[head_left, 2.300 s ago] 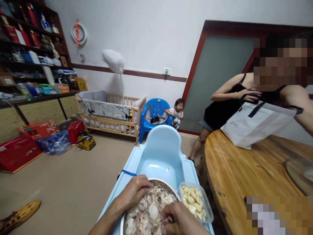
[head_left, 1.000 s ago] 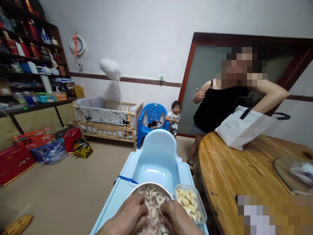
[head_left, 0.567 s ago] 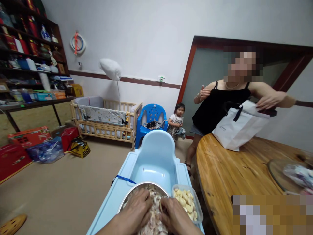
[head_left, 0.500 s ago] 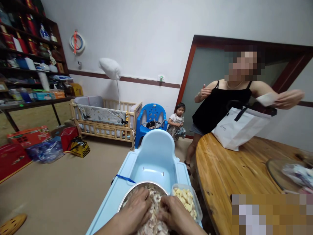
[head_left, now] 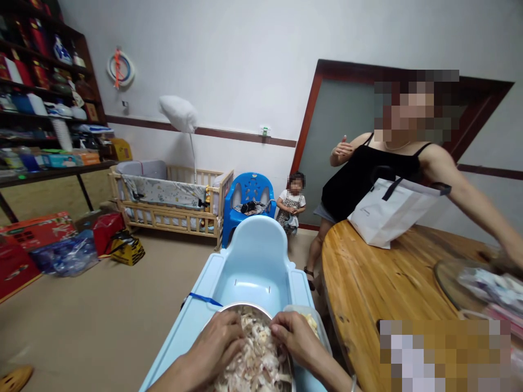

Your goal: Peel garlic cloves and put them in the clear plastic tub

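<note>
Wooden table (head_left: 379, 283) flanks bowl (head_left: 249, 312) under both hands (head_left: 216, 345).

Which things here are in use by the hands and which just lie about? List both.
In use:
left hand
right hand
metal bowl of garlic skins
clear tub of peeled cloves
light blue child seat under them

Lying about:
white paper bag
wooden table
blue plastic chair
wooden cot
red boxes

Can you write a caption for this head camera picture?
Both hands work in a metal bowl of garlic skins.
</note>
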`<state>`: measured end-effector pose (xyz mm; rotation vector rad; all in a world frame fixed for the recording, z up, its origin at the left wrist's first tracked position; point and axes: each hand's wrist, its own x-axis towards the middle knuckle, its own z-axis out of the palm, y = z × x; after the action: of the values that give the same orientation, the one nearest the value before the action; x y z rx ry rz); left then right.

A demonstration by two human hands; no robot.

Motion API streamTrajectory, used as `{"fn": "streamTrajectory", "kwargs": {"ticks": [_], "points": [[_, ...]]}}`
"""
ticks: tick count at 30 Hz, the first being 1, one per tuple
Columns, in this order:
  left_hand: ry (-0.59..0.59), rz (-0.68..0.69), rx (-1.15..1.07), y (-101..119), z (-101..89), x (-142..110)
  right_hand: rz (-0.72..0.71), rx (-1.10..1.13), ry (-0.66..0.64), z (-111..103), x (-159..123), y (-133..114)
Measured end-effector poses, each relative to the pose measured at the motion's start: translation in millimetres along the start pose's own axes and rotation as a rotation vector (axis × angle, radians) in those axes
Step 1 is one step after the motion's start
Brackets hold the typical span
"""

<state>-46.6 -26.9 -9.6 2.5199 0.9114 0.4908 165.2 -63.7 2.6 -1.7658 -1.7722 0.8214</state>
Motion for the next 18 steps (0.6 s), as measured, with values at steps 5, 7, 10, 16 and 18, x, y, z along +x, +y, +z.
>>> {"fn": "streamTrajectory", "kwargs": {"ticks": [5, 7, 10, 16, 18], "points": [[0.003, -0.091, 0.065, -4, -3.9, 10, -0.019, 0.028, -0.033, 5, -1, -2], [-0.019, -0.126, 0.101, -4, -1.3, 18, -0.028, 0.032, -0.042, 6, -2, -6], [-0.037, -0.129, 0.114, -4, 7.3, 27, -0.041, 0.025, -0.051, 6, -5, -12], [-0.037, -0.103, 0.090, -8, 20.2, 28, -0.047, 0.015, -0.014, 5, -10, -19], [-0.031, -0.093, 0.072, -9, 20.0, 27, -0.048, 0.021, 0.012, 5, -10, -18]]}}
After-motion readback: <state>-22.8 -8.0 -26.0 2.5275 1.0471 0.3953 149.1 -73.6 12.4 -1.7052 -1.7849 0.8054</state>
